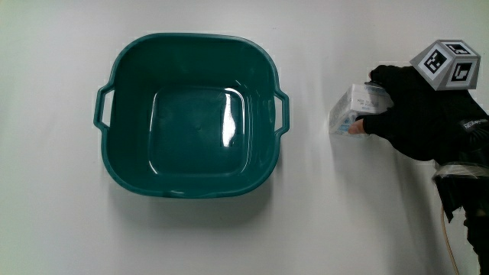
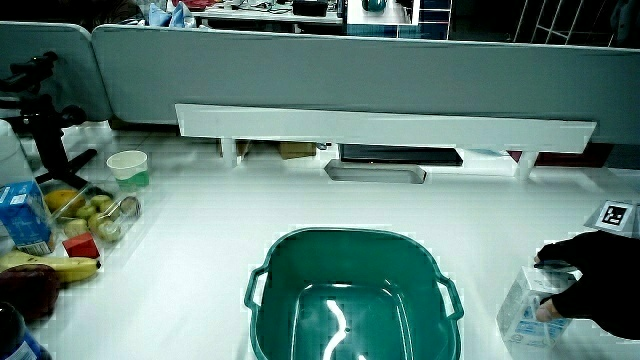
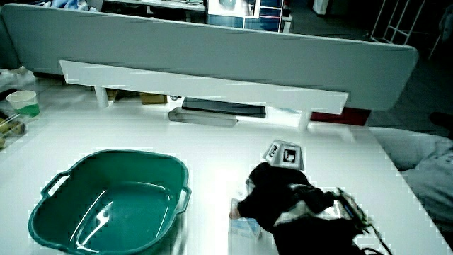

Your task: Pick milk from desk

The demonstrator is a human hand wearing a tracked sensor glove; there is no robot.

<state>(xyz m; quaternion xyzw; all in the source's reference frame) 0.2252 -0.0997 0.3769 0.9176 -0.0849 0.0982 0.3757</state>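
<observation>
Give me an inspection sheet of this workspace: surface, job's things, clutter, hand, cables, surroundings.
Surface: white table, bare around the basin.
Job's things: milk carton beside the basin, on the table.
Clutter: green basin, nothing in it; in a side view, fruit and a cup near the table's edge.
Hand: hand on the milk, fingers closed around it.
Cables: thin cord by the forearm.
Surroundings: low partition, white shelf at its foot.

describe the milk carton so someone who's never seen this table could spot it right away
Start at the big teal basin in the middle of the white table. Beside it, near one handle, sits a small pale milk carton with blue print. It is the only thing in the grip of the black-gloved hand.
</observation>
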